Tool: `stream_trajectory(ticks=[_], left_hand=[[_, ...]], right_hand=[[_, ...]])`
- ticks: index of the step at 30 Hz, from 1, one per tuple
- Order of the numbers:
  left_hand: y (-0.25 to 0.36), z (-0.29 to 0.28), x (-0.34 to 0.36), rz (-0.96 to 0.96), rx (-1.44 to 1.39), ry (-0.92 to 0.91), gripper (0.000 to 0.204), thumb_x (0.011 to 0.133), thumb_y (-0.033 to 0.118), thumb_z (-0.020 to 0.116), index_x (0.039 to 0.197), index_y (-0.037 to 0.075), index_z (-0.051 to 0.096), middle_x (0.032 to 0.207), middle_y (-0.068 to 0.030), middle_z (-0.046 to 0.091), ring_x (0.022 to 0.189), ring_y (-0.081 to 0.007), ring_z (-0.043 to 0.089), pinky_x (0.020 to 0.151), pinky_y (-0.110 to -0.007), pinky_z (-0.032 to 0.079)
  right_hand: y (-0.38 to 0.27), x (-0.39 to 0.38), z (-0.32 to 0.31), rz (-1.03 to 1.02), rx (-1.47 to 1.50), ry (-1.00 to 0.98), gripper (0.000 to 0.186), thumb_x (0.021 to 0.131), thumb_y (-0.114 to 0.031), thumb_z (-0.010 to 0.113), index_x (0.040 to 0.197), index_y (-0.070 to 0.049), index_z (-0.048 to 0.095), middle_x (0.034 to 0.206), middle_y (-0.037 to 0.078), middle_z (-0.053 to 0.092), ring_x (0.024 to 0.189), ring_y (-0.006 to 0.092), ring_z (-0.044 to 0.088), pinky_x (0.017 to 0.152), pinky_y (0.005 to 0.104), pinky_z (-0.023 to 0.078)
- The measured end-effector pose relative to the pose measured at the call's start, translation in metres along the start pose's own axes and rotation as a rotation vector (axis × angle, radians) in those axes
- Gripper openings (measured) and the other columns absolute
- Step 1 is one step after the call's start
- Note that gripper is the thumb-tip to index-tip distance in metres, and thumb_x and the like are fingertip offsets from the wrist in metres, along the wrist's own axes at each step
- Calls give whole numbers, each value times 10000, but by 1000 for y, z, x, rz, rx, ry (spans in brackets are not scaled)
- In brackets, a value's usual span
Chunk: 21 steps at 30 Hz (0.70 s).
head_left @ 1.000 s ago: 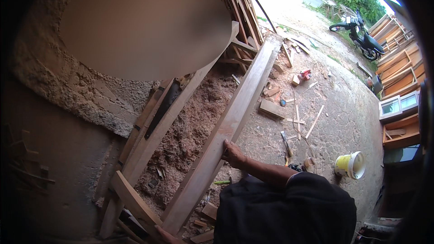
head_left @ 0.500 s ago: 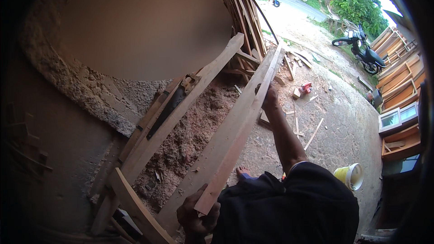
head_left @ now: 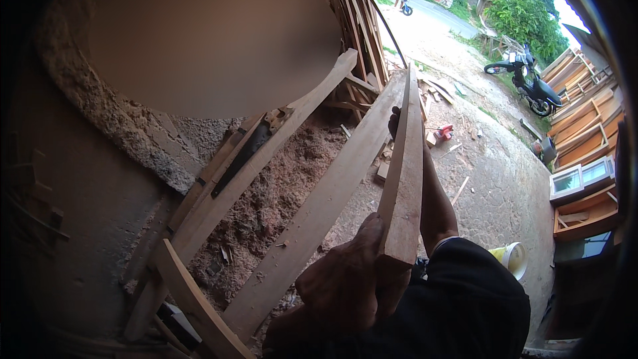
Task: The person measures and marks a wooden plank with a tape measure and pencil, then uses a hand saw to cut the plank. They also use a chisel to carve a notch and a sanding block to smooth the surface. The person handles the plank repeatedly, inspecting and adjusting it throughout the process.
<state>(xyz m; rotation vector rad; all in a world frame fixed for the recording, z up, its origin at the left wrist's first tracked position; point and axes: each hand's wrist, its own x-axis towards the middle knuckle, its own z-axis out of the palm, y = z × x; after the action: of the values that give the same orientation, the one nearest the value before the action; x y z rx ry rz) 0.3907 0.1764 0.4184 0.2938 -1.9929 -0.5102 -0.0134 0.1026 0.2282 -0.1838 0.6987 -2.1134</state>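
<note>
A long squared wooden board (head_left: 403, 189) is lifted in front of me, its near end raised toward the view. My left hand (head_left: 349, 269) is closed round that near end, thumb along its side. Farther along, my right hand (head_left: 395, 121) grips the board, fingertips showing at its left edge while the board hides the palm. Below and to the left, a wide plank (head_left: 316, 216) lies on the bench, with small shavings on it. On a beam farther left rests a handsaw (head_left: 247, 157) with a dark blade and wooden handle.
Sawdust (head_left: 252, 226) is heaped between the beam (head_left: 266, 166) and plank. Wood strips (head_left: 359, 20) lean on the wall. A red power tool (head_left: 444, 133) and offcuts lie on the ground. A pale yellow bucket (head_left: 513, 259), a motorcycle (head_left: 528, 83) and wooden frames (head_left: 585, 119) stand right.
The board's near end has come up off the plank and moved right, closer to the view. My left hand has risen with it; my right hand still grips the far part.
</note>
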Motion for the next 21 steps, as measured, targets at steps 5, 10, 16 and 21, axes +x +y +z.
stream_trajectory(ticks=[5, 10, 16, 21], left_hand=[[-1, 0, 0, -2, 15, 39, 500, 872, 261, 775, 1146, -107, 577, 981, -200, 719, 733, -266, 739, 643, -344, 598], [-1, -2, 2, -17, 8, 31, 490, 868, 259, 775, 1147, -96, 584, 981, -187, 718, 736, -256, 738, 643, -339, 593], [-1, -2, 0, -28, 43, 20, 500, 859, 272, 781, 1155, -83, 589, 1016, -186, 711, 723, -239, 726, 637, -328, 588], [-5, -5, 0, -16, 56, 6, 509, 852, 282, 786, 1158, -76, 591, 1016, -183, 709, 707, -234, 719, 624, -320, 582]], right_hand=[[4, -3, 7, -77, -45, 78, 480, 1059, -497, 372, 1029, -86, 620, 823, 48, 637, 693, 217, 602, 656, 369, 526], [7, -7, 15, -84, -72, 102, 502, 1067, -493, 339, 1044, -71, 609, 832, 66, 632, 692, 217, 598, 659, 369, 526], [10, -7, 8, -151, -154, 98, 168, 1017, -239, 521, 1048, -77, 552, 792, 57, 585, 619, 192, 565, 574, 333, 508], [11, 3, -5, -108, -121, 34, 166, 946, -98, 604, 1070, -104, 494, 779, 51, 559, 579, 180, 539, 513, 317, 486]])
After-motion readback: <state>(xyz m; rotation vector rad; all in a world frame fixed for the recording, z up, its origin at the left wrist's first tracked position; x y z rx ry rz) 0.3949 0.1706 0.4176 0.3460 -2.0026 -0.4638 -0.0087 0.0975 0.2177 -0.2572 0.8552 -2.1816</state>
